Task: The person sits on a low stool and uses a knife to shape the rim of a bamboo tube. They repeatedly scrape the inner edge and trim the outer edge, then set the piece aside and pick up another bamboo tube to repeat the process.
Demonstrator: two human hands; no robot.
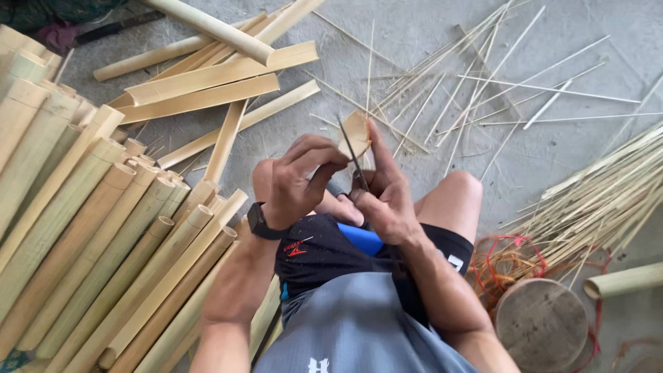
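My left hand (297, 181) grips a short piece of split bamboo (357, 132) held upright in front of my knees. My right hand (387, 193) holds a knife with a thin dark blade (353, 155) pressed into the bamboo piece's end, the edge running down its length. Both hands touch each other above my lap. A black watch (259, 222) sits on my left wrist. The knife's handle is hidden inside my right fist.
A big stack of bamboo slats (83, 228) lies at the left, with loose split pieces (214, 79) beyond. Thin bamboo slivers (483, 83) scatter over the concrete floor, bundled strips (608, 193) at the right. A round wooden block (542, 324) and red cord (504, 259) sit by my right knee.
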